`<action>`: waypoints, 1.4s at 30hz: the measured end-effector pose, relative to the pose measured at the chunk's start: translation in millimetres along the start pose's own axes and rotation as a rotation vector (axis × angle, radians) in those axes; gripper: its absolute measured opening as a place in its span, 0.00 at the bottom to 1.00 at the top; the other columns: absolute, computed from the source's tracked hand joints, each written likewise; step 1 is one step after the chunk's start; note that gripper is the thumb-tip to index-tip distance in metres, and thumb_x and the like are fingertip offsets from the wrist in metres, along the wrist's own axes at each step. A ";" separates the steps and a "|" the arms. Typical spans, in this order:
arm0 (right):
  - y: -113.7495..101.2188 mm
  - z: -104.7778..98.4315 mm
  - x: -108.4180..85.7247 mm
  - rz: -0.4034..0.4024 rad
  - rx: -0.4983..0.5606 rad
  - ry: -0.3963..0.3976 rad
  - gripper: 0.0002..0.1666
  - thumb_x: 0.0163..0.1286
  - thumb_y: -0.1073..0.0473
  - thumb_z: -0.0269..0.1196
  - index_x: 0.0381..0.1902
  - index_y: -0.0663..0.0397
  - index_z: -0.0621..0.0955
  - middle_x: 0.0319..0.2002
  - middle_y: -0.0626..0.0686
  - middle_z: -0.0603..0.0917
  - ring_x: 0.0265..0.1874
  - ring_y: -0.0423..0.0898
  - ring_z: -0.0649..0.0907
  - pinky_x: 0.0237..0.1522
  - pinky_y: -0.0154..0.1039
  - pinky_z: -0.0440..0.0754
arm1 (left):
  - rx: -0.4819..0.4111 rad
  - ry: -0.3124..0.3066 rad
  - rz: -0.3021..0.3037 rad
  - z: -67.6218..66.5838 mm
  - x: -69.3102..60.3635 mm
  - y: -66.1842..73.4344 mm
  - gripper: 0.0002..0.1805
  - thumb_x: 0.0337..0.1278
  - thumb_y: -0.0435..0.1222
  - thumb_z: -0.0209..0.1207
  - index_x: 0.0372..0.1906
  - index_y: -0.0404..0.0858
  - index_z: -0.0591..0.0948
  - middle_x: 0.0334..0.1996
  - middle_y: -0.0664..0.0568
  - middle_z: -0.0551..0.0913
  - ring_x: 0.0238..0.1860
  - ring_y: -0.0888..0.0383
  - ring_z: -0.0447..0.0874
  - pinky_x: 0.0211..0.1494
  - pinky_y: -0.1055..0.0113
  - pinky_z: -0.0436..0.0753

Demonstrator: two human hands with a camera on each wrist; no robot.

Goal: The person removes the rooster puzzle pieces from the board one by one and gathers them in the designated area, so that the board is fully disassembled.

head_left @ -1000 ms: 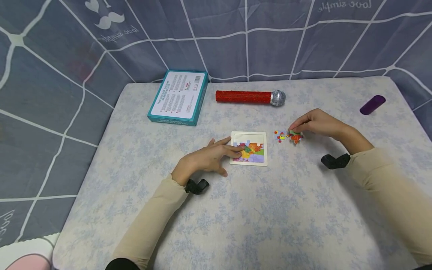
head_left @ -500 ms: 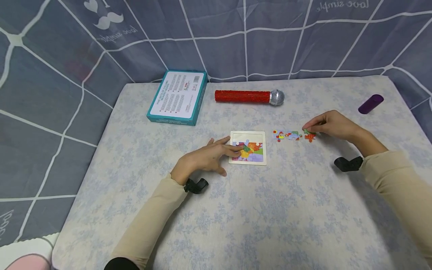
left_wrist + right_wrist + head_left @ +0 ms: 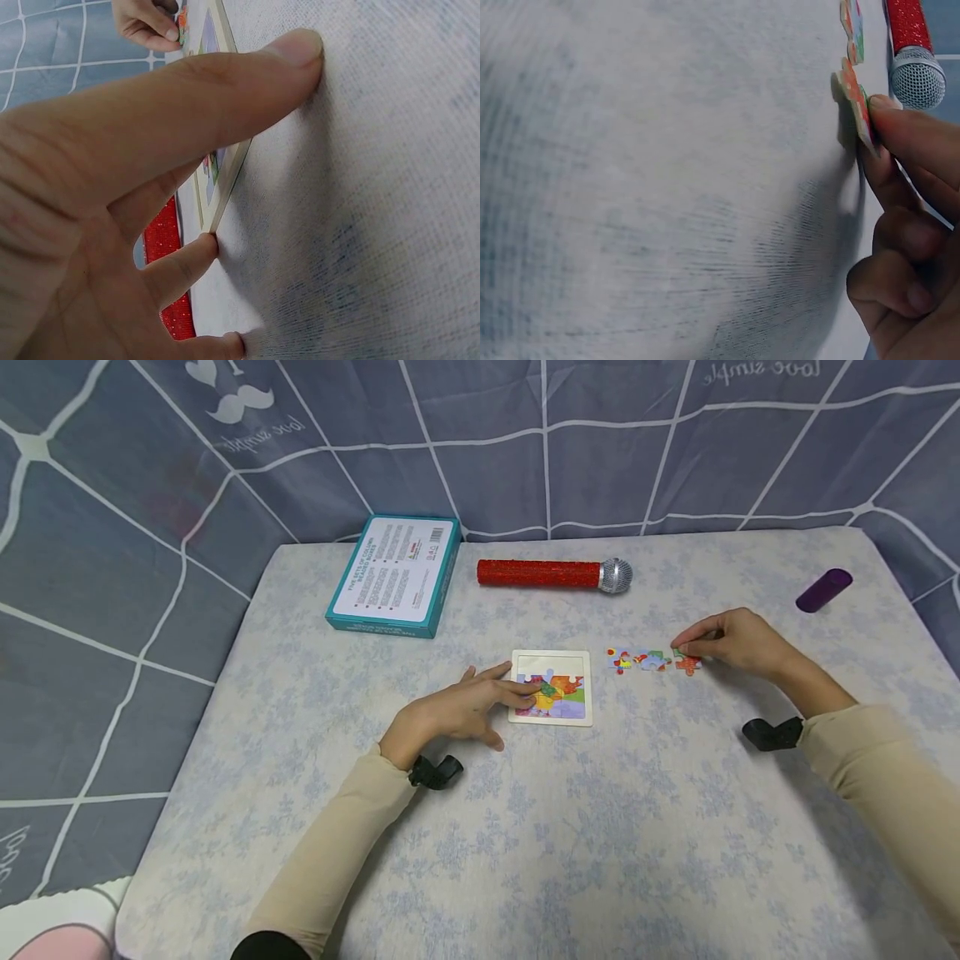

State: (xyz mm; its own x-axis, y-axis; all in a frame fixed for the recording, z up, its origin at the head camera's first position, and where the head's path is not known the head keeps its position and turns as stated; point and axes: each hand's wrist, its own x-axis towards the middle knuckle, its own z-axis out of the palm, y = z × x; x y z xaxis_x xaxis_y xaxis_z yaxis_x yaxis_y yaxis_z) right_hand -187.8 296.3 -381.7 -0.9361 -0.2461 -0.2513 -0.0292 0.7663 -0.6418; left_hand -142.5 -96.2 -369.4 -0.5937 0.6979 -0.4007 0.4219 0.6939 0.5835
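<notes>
A white puzzle tray point(image 3: 552, 722) lies mid-table, its lower part filled with colourful pieces. Spread over its left side, my left hand point(image 3: 457, 710) rests fingers on the pieces and frame; in the left wrist view that hand point(image 3: 112, 187) has its thumb and fingertips on the cloth and tray edge. Right of the tray, my right hand point(image 3: 742, 643) pinches an orange and green puzzle piece point(image 3: 687, 665) between thumb and finger. The right wrist view shows this piece point(image 3: 855, 101) slightly tilted off the cloth. Two more pieces lie between it and the tray, the nearer-to-hand one blue point(image 3: 652, 661).
Behind the tray lies a red microphone point(image 3: 540, 573) with a silver head. A teal box point(image 3: 393, 577) stands at the back left, a purple cylinder point(image 3: 823, 591) at the back right. A grey curtain point(image 3: 495, 460) borders the table's rear edge.
My right hand has moved right with the orange and green piece, uncovering the blue piece beside the other loose one. My left hand has stayed on the tray.
</notes>
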 end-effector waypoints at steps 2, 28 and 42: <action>-0.5 0.8 -0.8 0.007 -0.007 0.016 0.16 0.68 0.53 0.66 0.47 0.59 0.87 0.30 0.47 0.86 0.25 0.38 0.72 0.27 0.34 0.69 | 0.001 -0.002 -0.004 -0.2 0.2 -0.1 0.42 0.44 0.32 0.75 0.70 0.44 0.71 0.75 0.66 0.56 0.78 0.56 0.30 0.74 0.42 0.31; -97.0 78.9 27.2 -0.347 0.024 -0.002 0.13 0.64 0.64 0.68 0.46 0.58 0.88 0.40 0.52 0.85 0.27 0.46 0.75 0.30 0.38 0.72 | 0.003 0.007 0.022 1.2 0.1 -3.4 0.41 0.46 0.33 0.74 0.69 0.44 0.72 0.74 0.64 0.58 0.78 0.53 0.32 0.72 0.38 0.31; -133.4 104.0 30.2 -0.368 -0.164 -0.117 0.12 0.62 0.61 0.69 0.44 0.52 0.89 0.40 0.47 0.85 0.36 0.46 0.79 0.38 0.42 0.77 | -0.017 0.006 0.069 -0.3 -1.9 -7.5 0.41 0.48 0.33 0.73 0.70 0.43 0.71 0.73 0.61 0.62 0.78 0.53 0.32 0.72 0.38 0.32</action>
State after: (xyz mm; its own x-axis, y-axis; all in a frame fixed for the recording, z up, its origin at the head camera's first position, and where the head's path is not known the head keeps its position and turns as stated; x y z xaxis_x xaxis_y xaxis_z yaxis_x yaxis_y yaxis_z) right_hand -175.7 125.0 -379.1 -0.8070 -0.5795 -0.1138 -0.4181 0.6967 -0.5829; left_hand -144.7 -102.8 -372.8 -0.5679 0.7426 -0.3550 0.4498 0.6412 0.6217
